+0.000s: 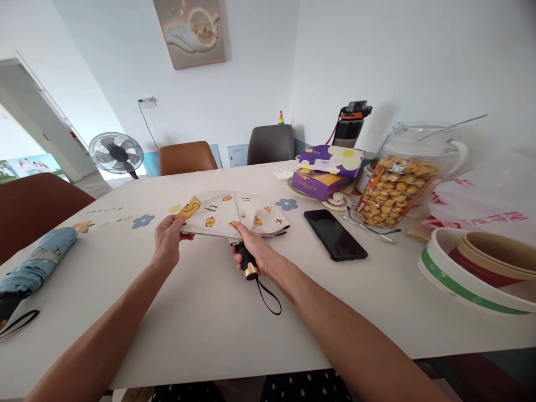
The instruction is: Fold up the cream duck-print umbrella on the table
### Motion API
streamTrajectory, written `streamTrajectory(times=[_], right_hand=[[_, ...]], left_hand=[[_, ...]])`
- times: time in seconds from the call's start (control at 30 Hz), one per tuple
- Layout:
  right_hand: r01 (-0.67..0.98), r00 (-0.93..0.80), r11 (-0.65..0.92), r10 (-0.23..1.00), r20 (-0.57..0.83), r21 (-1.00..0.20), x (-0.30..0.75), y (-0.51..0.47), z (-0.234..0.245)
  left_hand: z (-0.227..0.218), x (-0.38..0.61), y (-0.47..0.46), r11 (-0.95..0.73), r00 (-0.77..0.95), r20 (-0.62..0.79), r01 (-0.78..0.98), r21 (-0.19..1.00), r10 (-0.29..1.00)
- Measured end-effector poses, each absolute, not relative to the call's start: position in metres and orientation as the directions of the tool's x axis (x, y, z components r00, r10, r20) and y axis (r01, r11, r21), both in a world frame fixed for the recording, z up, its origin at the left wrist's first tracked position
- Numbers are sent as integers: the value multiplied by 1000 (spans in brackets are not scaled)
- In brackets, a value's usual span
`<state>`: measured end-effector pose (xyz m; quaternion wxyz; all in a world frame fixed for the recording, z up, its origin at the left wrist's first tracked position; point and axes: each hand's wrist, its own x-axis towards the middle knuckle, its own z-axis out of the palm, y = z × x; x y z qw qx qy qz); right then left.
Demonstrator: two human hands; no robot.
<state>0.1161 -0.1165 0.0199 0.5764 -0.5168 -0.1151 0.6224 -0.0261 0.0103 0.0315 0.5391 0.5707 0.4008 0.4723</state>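
Note:
A cream umbrella [221,215] with yellow duck prints lies collapsed above the table, its cloth loose and spread to both sides. My right hand [256,251] is wrapped round its black handle, which ends in a gold band with a black wrist loop [272,298] hanging from it. At the cloth's left edge my left hand [168,239] pinches the fabric between thumb and fingers. On the far left of the table rests a second umbrella [39,262], blue and rolled up, with a black handle and strap.
Right of the umbrella lie a black phone [335,234] and eyeglasses [372,228]. Beyond them stand purple boxes [320,183], a black bottle [349,125] and a plastic jug of snacks [397,184]. Paper bowls [444,273] and a plastic bag [494,195] occupy the right side of the table [201,329].

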Motion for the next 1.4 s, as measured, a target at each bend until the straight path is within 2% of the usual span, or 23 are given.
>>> streamTrajectory(times=[0.07, 0.2, 0.33, 0.4, 0.57, 0.73, 0.8, 0.93, 1.13, 1.2, 1.3, 1.4], right_hand=[[-546, 253, -311, 824, -507, -778, 118, -117, 21], [-447, 337, -286, 824, -456, -848, 123, -118, 22], [-400, 350, -305, 821, -451, -864, 125, -118, 22], [-389, 354, -314, 817, -456, -866, 124, -119, 23], [-341, 337, -323, 835, -435, -883, 119, -122, 25], [-321, 254, -344, 866, -430, -882, 116, -124, 27], [-335, 225, -354, 870, -439, -873, 116, -124, 26], [-369, 217, -349, 869, -445, -861, 115, -123, 25], [-362, 233, -328, 874, -425, -873, 113, -120, 22], [-334, 269, -321, 869, -416, -886, 114, -119, 20], [-304, 323, -298, 861, -393, -905, 113, -117, 19], [-279, 352, -283, 859, -372, -918, 111, -117, 19]], left_hand=[[27, -27, 11, -72, 223, 70, 1, 997, 972], [13, -25, 14, 61, 281, -112, 187, 981, 953], [6, -25, 17, 16, 256, -99, 308, 951, 962], [7, -26, 21, 42, 239, -118, 303, 952, 964], [13, -15, 46, 237, 287, -292, 213, 948, 912], [16, 7, 77, 242, 233, -295, 229, 943, 927], [12, 10, 83, 202, 228, -254, 227, 953, 940], [-1, 7, 86, 34, 143, -69, 236, 971, 987], [-6, 6, 77, -128, 47, 119, 348, 929, 992], [-1, 10, 64, -241, 31, 247, 368, 898, 969], [7, 20, 34, -503, 119, 496, 365, 784, 860], [11, 32, 3, -523, 306, 439, 298, 798, 845]])
